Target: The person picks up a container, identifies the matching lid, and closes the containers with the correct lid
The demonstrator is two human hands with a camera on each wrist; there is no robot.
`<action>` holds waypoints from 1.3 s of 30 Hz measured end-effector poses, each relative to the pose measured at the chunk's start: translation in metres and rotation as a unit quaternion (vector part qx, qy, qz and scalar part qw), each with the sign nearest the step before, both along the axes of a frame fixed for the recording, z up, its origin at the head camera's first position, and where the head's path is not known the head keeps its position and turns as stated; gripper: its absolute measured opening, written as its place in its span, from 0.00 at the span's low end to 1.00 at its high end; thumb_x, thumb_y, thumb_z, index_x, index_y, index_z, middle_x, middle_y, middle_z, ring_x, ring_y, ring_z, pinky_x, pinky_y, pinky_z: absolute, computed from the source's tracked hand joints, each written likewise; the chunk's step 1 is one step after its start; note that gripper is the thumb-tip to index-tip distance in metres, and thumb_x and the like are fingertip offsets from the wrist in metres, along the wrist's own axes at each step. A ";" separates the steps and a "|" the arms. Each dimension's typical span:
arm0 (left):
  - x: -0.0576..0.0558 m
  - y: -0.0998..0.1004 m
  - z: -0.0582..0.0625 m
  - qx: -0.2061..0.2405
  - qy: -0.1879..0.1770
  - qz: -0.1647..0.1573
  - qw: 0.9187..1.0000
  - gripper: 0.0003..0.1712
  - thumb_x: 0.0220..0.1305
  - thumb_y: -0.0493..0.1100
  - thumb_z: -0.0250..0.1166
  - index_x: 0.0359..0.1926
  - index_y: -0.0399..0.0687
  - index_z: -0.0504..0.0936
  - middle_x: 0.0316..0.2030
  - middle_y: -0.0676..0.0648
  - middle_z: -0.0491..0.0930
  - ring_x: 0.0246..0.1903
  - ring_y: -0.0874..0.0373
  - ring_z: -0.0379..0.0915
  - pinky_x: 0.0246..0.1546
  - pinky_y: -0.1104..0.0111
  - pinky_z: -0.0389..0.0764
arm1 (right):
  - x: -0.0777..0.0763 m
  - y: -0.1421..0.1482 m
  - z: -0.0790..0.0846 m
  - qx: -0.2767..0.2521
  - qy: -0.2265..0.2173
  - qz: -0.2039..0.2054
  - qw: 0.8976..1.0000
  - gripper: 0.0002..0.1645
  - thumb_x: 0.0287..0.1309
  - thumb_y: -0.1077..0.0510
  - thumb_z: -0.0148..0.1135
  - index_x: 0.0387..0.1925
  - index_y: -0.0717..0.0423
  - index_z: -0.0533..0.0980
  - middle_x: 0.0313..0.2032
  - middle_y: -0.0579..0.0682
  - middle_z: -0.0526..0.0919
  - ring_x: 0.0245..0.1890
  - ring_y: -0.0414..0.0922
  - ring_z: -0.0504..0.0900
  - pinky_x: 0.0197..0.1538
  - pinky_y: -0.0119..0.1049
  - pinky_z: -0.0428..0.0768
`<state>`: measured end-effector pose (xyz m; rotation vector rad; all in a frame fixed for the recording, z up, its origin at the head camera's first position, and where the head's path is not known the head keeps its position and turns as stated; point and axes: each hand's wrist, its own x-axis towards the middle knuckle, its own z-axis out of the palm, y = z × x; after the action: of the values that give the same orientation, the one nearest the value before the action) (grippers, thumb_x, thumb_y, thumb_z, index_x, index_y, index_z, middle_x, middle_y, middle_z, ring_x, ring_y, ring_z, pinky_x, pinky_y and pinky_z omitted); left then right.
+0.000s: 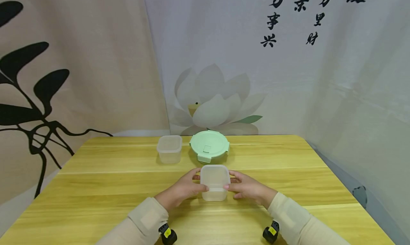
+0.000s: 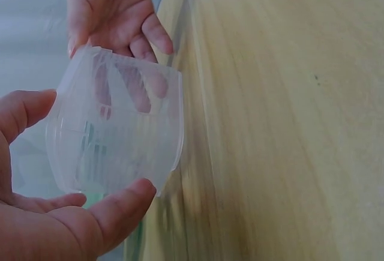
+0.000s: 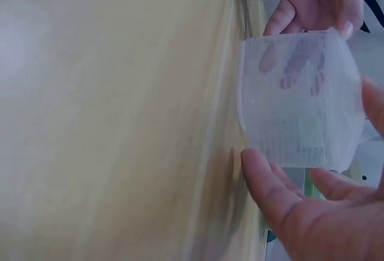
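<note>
A small, clear plastic food container [image 1: 215, 182] with a pale frosted lid is between my two hands, near the middle of the table. My left hand [image 1: 184, 188] grips its left side, thumb toward me and fingers farther back. On the opposite side my right hand [image 1: 250, 190] holds it the same way. In the left wrist view the container [image 2: 120, 129] shows see-through walls, with the right hand's fingers visible through them. The right wrist view shows the container [image 3: 288, 105] between thumb and fingers. Whether its base touches the table, I cannot tell.
A second clear square container [image 1: 169, 149] stands farther back on the left. Right of it is a round box with a mint green clip lid [image 1: 209, 144], just behind the held container. The wooden table [image 1: 105, 181] ends at a printed curtain [image 1: 288, 92].
</note>
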<state>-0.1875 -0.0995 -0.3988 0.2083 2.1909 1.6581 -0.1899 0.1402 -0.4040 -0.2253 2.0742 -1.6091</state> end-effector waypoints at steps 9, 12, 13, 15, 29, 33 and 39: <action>0.002 -0.001 -0.001 0.016 -0.018 0.005 1.000 0.43 0.54 0.37 0.70 0.67 0.30 0.61 0.54 0.33 0.70 0.46 0.49 0.75 0.49 0.50 0.78 | 0.000 0.001 0.002 -0.018 0.000 0.015 1.000 0.48 0.62 0.54 0.64 0.73 0.65 0.49 0.66 0.70 0.61 0.61 0.58 0.70 0.50 0.46 0.78; 0.002 -0.001 -0.001 0.018 -0.019 0.006 1.000 0.42 0.53 0.37 0.70 0.66 0.30 0.62 0.54 0.34 0.71 0.46 0.49 0.75 0.49 0.51 0.78 | 0.001 0.003 0.002 -0.028 0.005 0.024 0.999 0.48 0.61 0.55 0.64 0.73 0.66 0.49 0.66 0.71 0.60 0.60 0.58 0.71 0.52 0.48 0.78; 0.002 -0.001 -0.001 0.018 -0.018 0.006 1.000 0.42 0.53 0.37 0.70 0.66 0.30 0.62 0.54 0.34 0.71 0.45 0.49 0.75 0.48 0.52 0.78 | 0.000 0.003 0.002 -0.031 0.006 0.028 0.999 0.49 0.61 0.55 0.65 0.73 0.66 0.48 0.66 0.72 0.60 0.60 0.58 0.72 0.53 0.49 0.78; 0.002 -0.002 0.000 0.021 -0.017 0.005 1.000 0.42 0.53 0.37 0.71 0.66 0.31 0.63 0.54 0.35 0.71 0.45 0.50 0.75 0.48 0.53 0.79 | 0.000 0.005 0.002 -0.038 0.010 0.037 0.999 0.50 0.59 0.56 0.66 0.73 0.66 0.48 0.66 0.72 0.59 0.58 0.57 0.73 0.55 0.50 0.77; 0.004 -0.009 0.009 0.036 0.008 0.033 0.999 0.39 0.53 0.37 0.71 0.65 0.31 0.65 0.56 0.34 0.71 0.46 0.49 0.75 0.47 0.56 0.80 | -0.001 -0.003 0.010 -0.034 0.047 0.036 0.998 0.50 0.58 0.57 0.67 0.72 0.67 0.49 0.64 0.71 0.64 0.56 0.54 0.75 0.57 0.54 0.75; 0.008 -0.013 0.014 0.044 0.015 0.046 0.998 0.38 0.54 0.36 0.70 0.64 0.31 0.66 0.56 0.33 0.72 0.47 0.47 0.75 0.48 0.55 0.79 | 0.000 -0.009 0.015 -0.024 0.044 0.023 0.998 0.50 0.58 0.56 0.67 0.73 0.64 0.50 0.64 0.69 0.64 0.56 0.54 0.76 0.58 0.54 0.74; 0.012 -0.020 0.019 0.048 0.024 0.062 0.997 0.37 0.56 0.37 0.70 0.65 0.32 0.66 0.57 0.34 0.72 0.49 0.45 0.75 0.49 0.53 0.79 | 0.001 -0.018 0.021 -0.025 0.046 0.016 0.999 0.49 0.57 0.55 0.68 0.73 0.62 0.52 0.65 0.68 0.64 0.55 0.53 0.76 0.58 0.54 0.74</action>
<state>-0.1759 -0.1192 -0.3800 0.1412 2.2010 1.8462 -0.1885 0.1219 -0.3827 -0.3538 2.0880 -1.6626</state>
